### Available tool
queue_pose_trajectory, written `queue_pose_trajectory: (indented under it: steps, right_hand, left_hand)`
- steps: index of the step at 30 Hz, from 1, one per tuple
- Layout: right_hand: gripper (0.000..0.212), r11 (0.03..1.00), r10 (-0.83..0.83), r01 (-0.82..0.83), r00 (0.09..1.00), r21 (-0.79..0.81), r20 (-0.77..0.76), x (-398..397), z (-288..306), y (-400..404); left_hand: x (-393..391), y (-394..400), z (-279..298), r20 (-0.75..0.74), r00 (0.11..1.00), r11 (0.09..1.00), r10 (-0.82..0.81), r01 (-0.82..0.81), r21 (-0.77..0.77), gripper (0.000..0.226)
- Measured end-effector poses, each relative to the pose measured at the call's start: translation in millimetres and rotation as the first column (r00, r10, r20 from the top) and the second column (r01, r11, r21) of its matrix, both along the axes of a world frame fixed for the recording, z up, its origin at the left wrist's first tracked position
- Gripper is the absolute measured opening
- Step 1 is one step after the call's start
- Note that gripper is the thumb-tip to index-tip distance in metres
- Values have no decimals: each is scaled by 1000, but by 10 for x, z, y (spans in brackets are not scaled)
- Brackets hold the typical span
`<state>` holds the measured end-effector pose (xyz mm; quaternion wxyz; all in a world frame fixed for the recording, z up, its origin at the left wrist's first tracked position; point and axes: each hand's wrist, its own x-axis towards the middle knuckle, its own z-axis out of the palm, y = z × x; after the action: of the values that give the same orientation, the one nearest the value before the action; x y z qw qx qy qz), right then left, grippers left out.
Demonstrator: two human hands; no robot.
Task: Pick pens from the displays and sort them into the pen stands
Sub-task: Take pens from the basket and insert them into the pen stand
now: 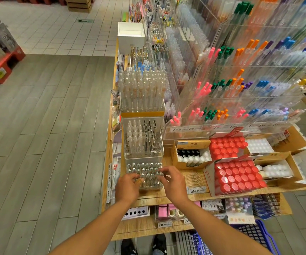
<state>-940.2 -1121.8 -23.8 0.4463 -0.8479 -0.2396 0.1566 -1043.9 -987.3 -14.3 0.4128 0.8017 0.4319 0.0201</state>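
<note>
Left hand (128, 186) pinching a pen top in nearest clear pen stand (144, 178), right hand (173, 181) at 3 o'clock, fingers curled over pens, grasp unclear

Bare forearms (100, 223), no sleeves, dark shoes (160, 243) — perhaps sneakers

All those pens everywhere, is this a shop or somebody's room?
Most likely a shop, in its stationery aisle. Clear racks hold rows of coloured pens, small price tags sit on the wooden shelf edge, and a blue shopping basket stands on the floor.
</note>
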Motion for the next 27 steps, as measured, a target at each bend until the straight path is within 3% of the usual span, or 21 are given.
queue_pose_trajectory:
  steps: [5, 10, 17, 19, 22, 27]
  right_hand:
    - [26, 996, -25, 12, 988, -88, -149, 29, -28, -157]
    - [22, 999, -45, 32, 935, -43, -352, 24, 79, -418]
    - [51, 943, -240, 328, 778, 50, -581, -157, 159, -1182]
    - [56, 924, -296, 382, 758, 27, -581, -230, 167, -1473]
    - [57, 876, -406, 482, 711, -22, -574, -357, 181, -1935]
    - [51, 727, -530, 686, 540, -23, -654, -620, 211, -2776]
  left_hand:
    - [-47, -20, -23, -107, 992, 986, 67, -83, -147, 28]
    - [-83, -196, -31, -82, 995, 896, 50, -81, -436, 17]
    - [76, -571, -52, -9, 993, 865, -121, 102, -491, 25]
    - [137, -737, -68, -17, 986, 844, -166, 133, -520, 29]
    - [229, -1070, -63, -23, 979, 808, -204, 155, -569, 29]
    - [342, -1756, 37, -5, 956, 730, -292, 219, -648, 30]
